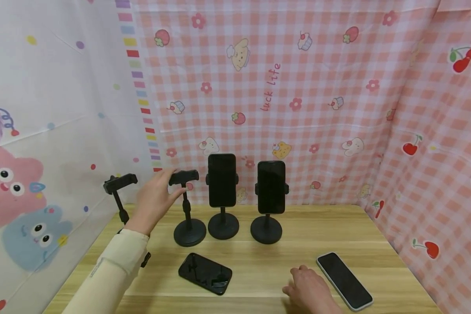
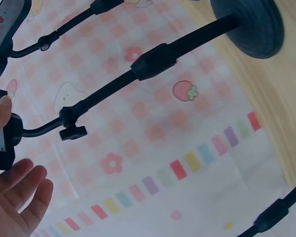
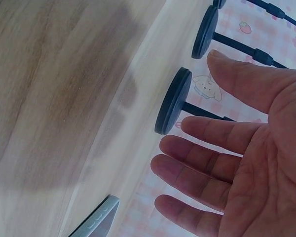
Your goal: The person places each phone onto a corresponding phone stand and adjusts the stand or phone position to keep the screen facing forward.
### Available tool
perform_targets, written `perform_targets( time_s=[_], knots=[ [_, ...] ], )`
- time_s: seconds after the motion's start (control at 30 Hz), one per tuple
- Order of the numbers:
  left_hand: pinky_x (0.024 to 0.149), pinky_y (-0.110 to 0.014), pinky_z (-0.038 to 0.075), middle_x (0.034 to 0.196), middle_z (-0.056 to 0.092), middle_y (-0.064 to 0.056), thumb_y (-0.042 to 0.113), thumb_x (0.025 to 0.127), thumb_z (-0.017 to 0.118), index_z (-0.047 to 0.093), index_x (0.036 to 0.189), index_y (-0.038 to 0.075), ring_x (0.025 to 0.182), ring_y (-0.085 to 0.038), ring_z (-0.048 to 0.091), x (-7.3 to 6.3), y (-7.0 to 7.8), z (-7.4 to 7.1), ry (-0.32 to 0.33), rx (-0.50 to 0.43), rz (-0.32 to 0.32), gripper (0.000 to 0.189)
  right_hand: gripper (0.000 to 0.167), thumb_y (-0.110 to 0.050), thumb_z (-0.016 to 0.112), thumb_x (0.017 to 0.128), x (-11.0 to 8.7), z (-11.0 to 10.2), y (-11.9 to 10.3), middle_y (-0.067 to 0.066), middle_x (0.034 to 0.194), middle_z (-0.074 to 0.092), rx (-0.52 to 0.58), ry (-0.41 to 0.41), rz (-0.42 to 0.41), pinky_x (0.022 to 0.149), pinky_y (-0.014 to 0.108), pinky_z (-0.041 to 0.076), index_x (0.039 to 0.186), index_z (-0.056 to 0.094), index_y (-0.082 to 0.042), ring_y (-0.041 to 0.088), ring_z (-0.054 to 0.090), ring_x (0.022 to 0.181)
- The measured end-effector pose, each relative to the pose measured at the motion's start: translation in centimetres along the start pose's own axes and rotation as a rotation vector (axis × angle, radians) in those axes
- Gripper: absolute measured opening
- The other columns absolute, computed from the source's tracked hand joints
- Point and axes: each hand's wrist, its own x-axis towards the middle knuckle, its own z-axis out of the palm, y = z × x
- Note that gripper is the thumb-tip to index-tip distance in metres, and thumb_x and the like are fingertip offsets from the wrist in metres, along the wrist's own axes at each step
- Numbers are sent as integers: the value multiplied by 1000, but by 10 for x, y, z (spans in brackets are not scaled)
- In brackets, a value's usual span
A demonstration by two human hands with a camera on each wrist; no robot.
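Note:
My left hand [image 1: 154, 198] holds the clamp at the top of a black phone stand [image 1: 189, 233], whose clamp has no phone in it. In the left wrist view, the thumb lies on the clamp [image 2: 11, 136] and the other fingers are beside its far end. My right hand [image 1: 310, 288] hovers low over the table with nothing in it, its fingers relaxed and apart in the right wrist view. Right of it lies a phone with a pale edge [image 1: 344, 281]. A black phone [image 1: 205, 273] lies flat in front of the held stand.
Two more stands hold upright phones, one beside the held stand [image 1: 223, 226] and one further right [image 1: 266, 230]. Another stand [image 1: 119, 185] without a phone stands at the left, partly behind my left arm. Patterned cloth [image 1: 298, 131] hangs behind the wooden table [image 1: 322, 222].

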Motion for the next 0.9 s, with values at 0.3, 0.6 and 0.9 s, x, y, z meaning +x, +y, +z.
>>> perform_targets(
  time_s=[0.3,0.6,0.9],
  knots=[
    [70,-49,55,111,68,-19,17,87,79,62,126,3,88,-33,67,12,5,-3,5,64,69,45,44,-31,81,80,0,2,1,15,95,61,13,-18,14,76,50,51,105,67,3,32,62,86],
    [78,-50,54,121,65,-21,24,87,79,59,132,2,96,-36,67,21,6,-2,-77,109,93,53,43,-31,81,80,0,4,1,14,93,61,12,-8,22,74,49,51,103,67,2,31,62,84],
    [64,-48,54,101,71,-17,17,83,83,64,116,3,75,-32,68,22,1,2,27,157,213,41,43,-31,81,81,-1,5,2,14,92,61,12,-31,31,75,49,51,104,66,2,30,61,83]
  ],
)
